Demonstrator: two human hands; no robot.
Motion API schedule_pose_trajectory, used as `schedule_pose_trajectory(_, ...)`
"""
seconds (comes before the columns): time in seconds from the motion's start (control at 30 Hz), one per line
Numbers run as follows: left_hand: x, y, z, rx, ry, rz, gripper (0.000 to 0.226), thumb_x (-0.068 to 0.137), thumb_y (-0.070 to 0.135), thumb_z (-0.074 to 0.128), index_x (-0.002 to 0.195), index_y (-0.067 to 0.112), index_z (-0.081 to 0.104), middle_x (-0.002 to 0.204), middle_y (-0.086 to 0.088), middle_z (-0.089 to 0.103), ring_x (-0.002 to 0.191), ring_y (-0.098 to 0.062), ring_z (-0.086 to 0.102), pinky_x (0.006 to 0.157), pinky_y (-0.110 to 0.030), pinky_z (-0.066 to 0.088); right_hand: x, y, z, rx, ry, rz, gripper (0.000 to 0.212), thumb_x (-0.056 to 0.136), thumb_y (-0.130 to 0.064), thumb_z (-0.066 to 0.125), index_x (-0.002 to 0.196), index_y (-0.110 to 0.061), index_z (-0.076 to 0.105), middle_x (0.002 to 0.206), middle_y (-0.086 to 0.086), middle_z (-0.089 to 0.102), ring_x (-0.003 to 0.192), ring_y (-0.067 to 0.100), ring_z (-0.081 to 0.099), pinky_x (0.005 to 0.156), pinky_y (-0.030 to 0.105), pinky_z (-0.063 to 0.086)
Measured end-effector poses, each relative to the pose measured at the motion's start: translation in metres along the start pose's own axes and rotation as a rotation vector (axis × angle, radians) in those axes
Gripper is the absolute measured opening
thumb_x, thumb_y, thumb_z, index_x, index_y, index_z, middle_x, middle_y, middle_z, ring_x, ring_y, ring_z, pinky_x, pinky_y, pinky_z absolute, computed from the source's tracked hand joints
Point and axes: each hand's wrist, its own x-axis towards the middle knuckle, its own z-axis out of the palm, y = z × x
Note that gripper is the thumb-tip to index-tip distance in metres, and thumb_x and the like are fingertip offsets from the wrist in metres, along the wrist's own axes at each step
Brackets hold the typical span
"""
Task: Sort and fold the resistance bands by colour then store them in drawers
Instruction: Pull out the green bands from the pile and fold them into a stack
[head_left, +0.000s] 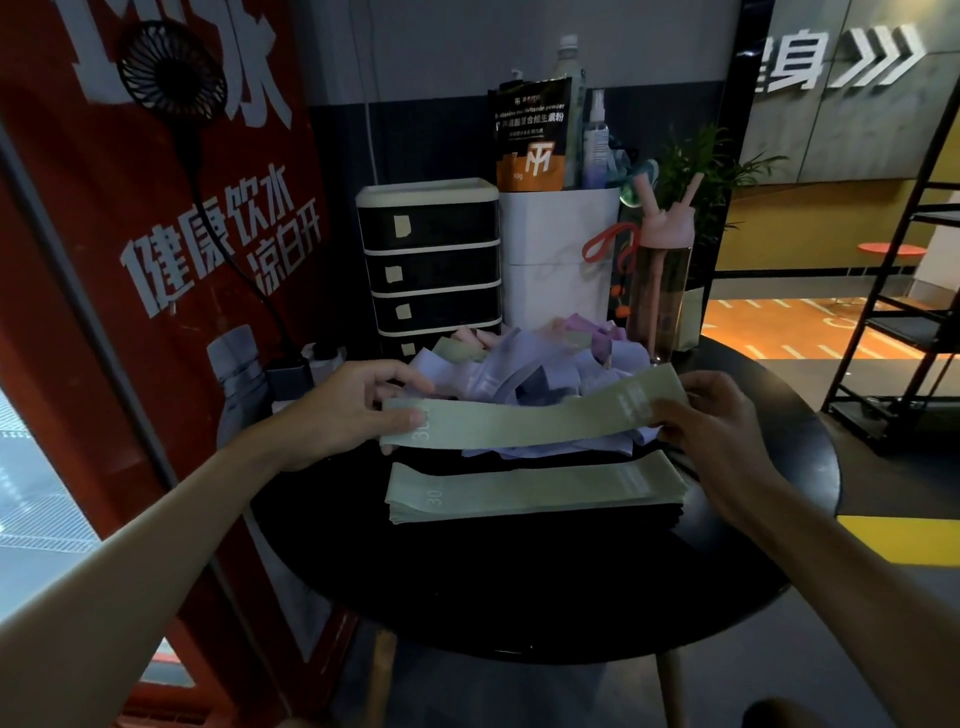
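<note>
head view only. left hand (358, 410) pinches the left end of a green band (519, 423), thumb on top next to the printed 30, index finger reaching toward the heap behind. right hand (711, 421) grips the right end, fingers curled round the edge. the band is held out flat, off the table, between the mixed pile (530, 364) behind it and the green stack (530, 491) in front; it looks clear of both, though the far edge may brush the pile. the stack lies flat near the middle of the black table (519, 587), edges roughly squared. risks, as i judge them: the band sags in the middle, so if it's laid down skewed it overhangs and the stack fans out, which makes it harder to fold as one. it's thin elastic, so letting go of one end early means it snaps or curls. the light is dim and the pile holds lilac, pink and pale green, so a wrong shade could get into the stack. the pile sits right against the bottom of the drawer unit (431, 260), so the lowest drawer probably can't open until it's shifted. all drawers are closed and the labels are unreadable from here, so there's a risk of picking the wrong drawer. the pink bottle (662, 280) stands just beside the pile at back right, and a sweep of the right hand could tip it.
</note>
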Motion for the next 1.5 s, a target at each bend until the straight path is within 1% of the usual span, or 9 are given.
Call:
schedule_pose_trajectory(0.17, -0.007, -0.014, 0.019, -0.104, 0.242, 0.012, 0.021, 0.087, -0.004, 0.069, 0.106, 0.003, 0.063, 0.095, -0.014, 0.069, 0.073, -0.012, 0.067, 0.056, -0.022, 0.052, -0.006, 0.010, -0.011, -0.127, -0.120, -0.140, 0.037, 0.089, 0.006, 0.061, 0.095, -0.027, 0.045, 0.073, 0.002, 0.066, 0.065, 0.009, 0.063, 0.055, 0.024, 0.049)
schedule_pose_trajectory(0.5, -0.022, -0.047, 0.058, -0.031, 0.555, 0.069, 0.007, 0.086, 0.005, 0.074, 0.085, 0.012, 0.073, 0.085, -0.011, 0.072, 0.075, -0.010, 0.063, 0.069, -0.018, 0.049, -0.015, 0.047, -0.026, -0.307, -0.077, -0.271, 0.032, 0.092, -0.002, 0.062, 0.085, -0.033, 0.064, 0.086, -0.005, 0.067, 0.076, 0.008, 0.060, 0.066, 0.012, 0.048)
schedule_pose_trajectory(0.67, -0.031, -0.065, 0.075, 0.054, 0.571, 0.042, 0.021, 0.092, 0.011, 0.068, 0.085, 0.031, 0.072, 0.089, 0.017, 0.072, 0.087, -0.001, 0.065, 0.079, -0.023, 0.048, -0.018, 0.054, -0.027, -0.335, -0.064, -0.309, 0.030, 0.091, 0.002, 0.058, 0.082, -0.025, 0.065, 0.083, -0.005, 0.065, 0.070, 0.005, 0.056, 0.063, 0.011, 0.043)
schedule_pose_trajectory(0.77, -0.031, -0.071, 0.077, 0.078, 0.633, 0.032, 0.008, 0.089, 0.034, 0.066, 0.091, 0.037, 0.072, 0.096, 0.007, 0.072, 0.097, -0.011, 0.065, 0.088, -0.037, 0.052, -0.017, 0.057, -0.026, -0.374, -0.083, -0.304, 0.022, 0.091, 0.001, 0.059, 0.084, -0.020, 0.066, 0.082, -0.009, 0.065, 0.071, 0.004, 0.058, 0.063, 0.010, 0.042)
schedule_pose_trajectory(0.9, -0.031, -0.079, 0.072, 0.145, 0.633, -0.029, 0.022, 0.082, 0.056, 0.054, 0.094, 0.046, 0.070, 0.102, 0.005, 0.069, 0.103, -0.014, 0.062, 0.097, -0.050, 0.049, -0.013, 0.062, -0.026, -0.407, -0.108, -0.298, 0.019, 0.090, 0.000, 0.061, 0.086, -0.017, 0.067, 0.079, -0.006, 0.064, 0.069, 0.001, 0.055, 0.062, 0.009, 0.040)
schedule_pose_trajectory(1.17, -0.030, -0.074, 0.079, 0.296, 0.612, 0.068, 0.012, 0.090, 0.035, 0.056, 0.091, 0.040, 0.067, 0.099, 0.026, 0.062, 0.098, -0.003, 0.053, 0.099, -0.055, 0.042, -0.010, 0.066, -0.027, -0.498, -0.097, -0.275, 0.021, 0.090, -0.005, 0.062, 0.083, -0.024, 0.066, 0.080, 0.005, 0.061, 0.068, 0.009, 0.052, 0.064, 0.015, 0.039)
schedule_pose_trajectory(1.27, -0.029, -0.074, 0.080, 0.322, 0.601, 0.059, 0.011, 0.090, 0.036, 0.056, 0.089, 0.042, 0.065, 0.092, 0.018, 0.063, 0.095, -0.007, 0.053, 0.098, -0.056, 0.042, -0.013, 0.062, -0.026, -0.570, -0.083, -0.294, 0.018, 0.089, -0.006, 0.063, 0.084, -0.022, 0.067, 0.082, 0.004, 0.061, 0.079, 0.020, 0.058, 0.068, 0.025, 0.044)
schedule_pose_trajectory(1.43, -0.028, -0.076, 0.081, 0.368, 0.575, 0.047, 0.013, 0.094, 0.024, 0.061, 0.090, 0.034, 0.069, 0.087, 0.012, 0.058, 0.094, -0.013, 0.050, 0.097, -0.056, 0.041, -0.015, 0.058, -0.025, -0.670, -0.068, -0.335, 0.020, 0.089, -0.005, 0.064, 0.084, -0.025, 0.066, 0.079, -0.011, 0.059, 0.081, 0.021, 0.058, 0.067, 0.019, 0.042)
schedule_pose_trajectory(1.5, -0.027, -0.078, 0.081, 0.360, 0.563, 0.043, 0.012, 0.093, 0.021, 0.063, 0.091, 0.031, 0.070, 0.092, 0.012, 0.052, 0.097, -0.016, 0.051, 0.096, -0.055, 0.044, -0.013, 0.061, -0.026, -0.748, -0.043, -0.387, 0.017, 0.088, -0.008, 0.066, 0.085, -0.024, 0.067, 0.080, -0.008, 0.056, 0.084, 0.026, 0.056, 0.069, 0.029, 0.045)
